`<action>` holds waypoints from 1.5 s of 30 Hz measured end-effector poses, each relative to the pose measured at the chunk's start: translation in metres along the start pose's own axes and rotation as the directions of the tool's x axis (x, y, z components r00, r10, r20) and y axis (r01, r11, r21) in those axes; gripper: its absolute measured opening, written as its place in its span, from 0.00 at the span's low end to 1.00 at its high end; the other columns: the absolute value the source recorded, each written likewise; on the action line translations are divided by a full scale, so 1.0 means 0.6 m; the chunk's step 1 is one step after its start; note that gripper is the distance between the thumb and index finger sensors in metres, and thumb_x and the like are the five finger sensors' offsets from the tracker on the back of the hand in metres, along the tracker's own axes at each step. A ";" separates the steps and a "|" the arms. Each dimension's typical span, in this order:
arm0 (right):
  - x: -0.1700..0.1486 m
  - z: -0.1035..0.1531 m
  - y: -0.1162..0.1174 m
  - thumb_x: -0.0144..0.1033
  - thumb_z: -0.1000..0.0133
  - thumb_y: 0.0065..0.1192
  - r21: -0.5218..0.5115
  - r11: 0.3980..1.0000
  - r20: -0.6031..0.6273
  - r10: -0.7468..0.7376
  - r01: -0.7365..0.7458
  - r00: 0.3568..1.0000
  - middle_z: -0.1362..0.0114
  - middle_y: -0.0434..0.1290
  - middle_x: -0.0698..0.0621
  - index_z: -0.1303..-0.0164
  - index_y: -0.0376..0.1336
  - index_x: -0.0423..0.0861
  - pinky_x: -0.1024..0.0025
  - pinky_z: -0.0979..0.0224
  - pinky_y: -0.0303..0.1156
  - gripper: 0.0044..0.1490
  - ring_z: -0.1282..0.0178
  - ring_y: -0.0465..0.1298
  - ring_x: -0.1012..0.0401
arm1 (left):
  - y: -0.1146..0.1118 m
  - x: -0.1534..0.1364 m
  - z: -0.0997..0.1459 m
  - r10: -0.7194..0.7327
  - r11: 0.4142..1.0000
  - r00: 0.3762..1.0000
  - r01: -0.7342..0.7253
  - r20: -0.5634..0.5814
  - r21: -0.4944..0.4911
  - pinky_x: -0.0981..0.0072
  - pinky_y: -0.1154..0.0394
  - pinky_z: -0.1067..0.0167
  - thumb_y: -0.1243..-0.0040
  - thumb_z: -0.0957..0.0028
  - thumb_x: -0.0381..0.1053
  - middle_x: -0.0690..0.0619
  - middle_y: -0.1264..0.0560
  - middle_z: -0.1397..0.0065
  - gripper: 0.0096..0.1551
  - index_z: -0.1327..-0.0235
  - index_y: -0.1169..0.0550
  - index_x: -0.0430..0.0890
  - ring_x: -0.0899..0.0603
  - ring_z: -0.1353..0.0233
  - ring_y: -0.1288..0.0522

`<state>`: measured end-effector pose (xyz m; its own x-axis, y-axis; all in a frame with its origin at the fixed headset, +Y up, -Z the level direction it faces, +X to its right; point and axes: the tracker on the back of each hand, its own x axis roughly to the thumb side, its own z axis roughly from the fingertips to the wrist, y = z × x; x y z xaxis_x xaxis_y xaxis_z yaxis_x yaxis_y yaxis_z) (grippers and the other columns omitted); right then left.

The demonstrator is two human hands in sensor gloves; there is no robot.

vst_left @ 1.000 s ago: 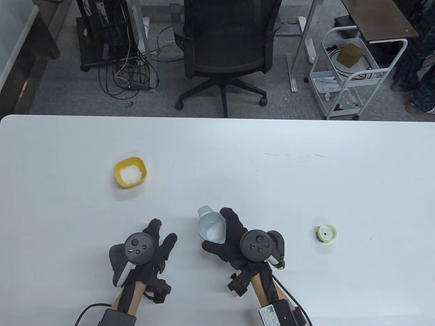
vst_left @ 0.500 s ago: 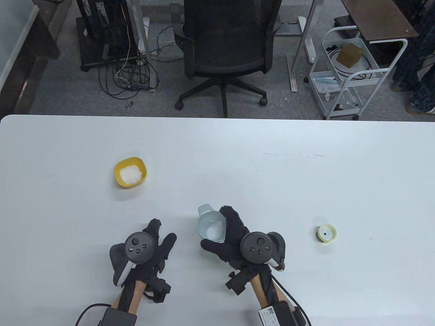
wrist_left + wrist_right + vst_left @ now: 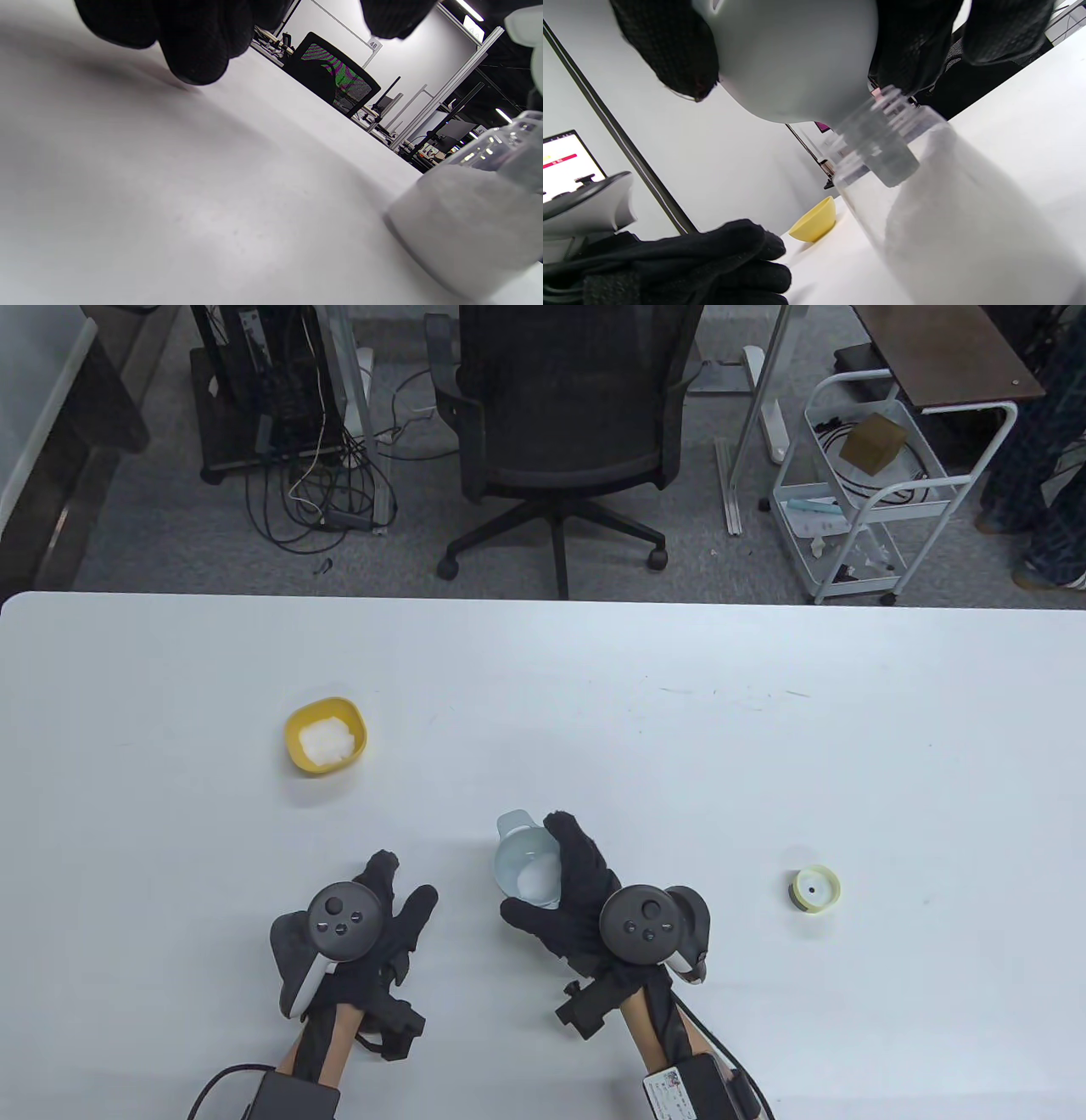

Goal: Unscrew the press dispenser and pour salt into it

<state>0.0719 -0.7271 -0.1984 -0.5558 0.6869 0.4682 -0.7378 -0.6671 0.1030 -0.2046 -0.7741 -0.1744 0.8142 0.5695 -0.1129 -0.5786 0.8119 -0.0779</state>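
Right hand (image 3: pixel 585 899) grips a pale grey funnel (image 3: pixel 528 869), fingers wrapped round its bowl, thumb on the near rim. Funnel spout sits inside the open threaded neck of the clear dispenser bottle (image 3: pixel 937 203), which stands on the white table (image 3: pixel 679 746) under the funnel. Bottle is largely filled with white salt; a small heap of salt (image 3: pixel 540 884) also lies in the funnel bowl. Left hand (image 3: pixel 356 937) just left of the funnel, palm down over the table, fingers loosely spread, holding nothing; whether the fingertips (image 3: pixel 199 51) touch the surface I cannot tell. Yellow bowl (image 3: pixel 325 735) with salt in it, further back and left of the funnel, well apart. Unscrewed yellow-rimmed dispenser cap (image 3: pixel 816 889) lies right of the funnel, well apart, beyond the right hand.
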 end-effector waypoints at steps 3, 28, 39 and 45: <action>-0.008 0.001 0.018 0.54 0.42 0.69 0.043 0.996 -0.040 0.079 -0.077 0.996 0.23 0.58 0.17 0.15 0.43 0.16 0.22 0.33 0.59 0.69 0.29 0.68 0.29 | 0.000 0.000 0.000 -0.001 1.000 1.000 0.001 -0.005 0.002 0.30 0.31 0.35 0.48 0.37 0.67 0.23 0.33 0.20 0.56 0.14 0.42 0.26 0.27 0.28 0.24; -0.009 0.001 0.014 0.54 0.40 0.68 0.031 0.999 -0.056 0.007 -0.005 0.998 0.22 0.57 0.16 0.17 0.38 0.14 0.25 0.32 0.61 0.71 0.29 0.68 0.28 | -0.003 -0.001 -0.002 0.002 1.000 1.000 -0.002 0.000 -0.005 0.30 0.31 0.35 0.48 0.37 0.67 0.23 0.33 0.20 0.56 0.14 0.42 0.26 0.27 0.28 0.25; -0.006 0.000 0.013 0.54 0.39 0.68 0.024 1.000 -0.043 -0.001 0.002 0.999 0.22 0.57 0.15 0.17 0.38 0.14 0.25 0.31 0.61 0.71 0.29 0.68 0.28 | -0.003 -0.002 -0.002 0.000 1.000 1.000 0.000 -0.005 -0.005 0.30 0.31 0.35 0.48 0.37 0.67 0.23 0.33 0.20 0.56 0.14 0.42 0.26 0.27 0.28 0.25; -0.008 0.001 0.016 0.54 0.40 0.68 0.026 1.000 -0.046 0.007 -0.006 0.999 0.22 0.57 0.15 0.17 0.38 0.14 0.25 0.31 0.61 0.71 0.29 0.68 0.28 | -0.004 -0.002 -0.003 -0.004 1.000 1.000 0.004 -0.004 -0.006 0.30 0.31 0.35 0.48 0.37 0.67 0.23 0.33 0.20 0.56 0.14 0.42 0.26 0.27 0.28 0.25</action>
<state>0.0676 -0.7368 -0.1993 -0.5778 0.6946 0.4285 -0.7245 -0.6783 0.1227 -0.2043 -0.7768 -0.1758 0.8164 0.5657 -0.1164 -0.5756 0.8133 -0.0846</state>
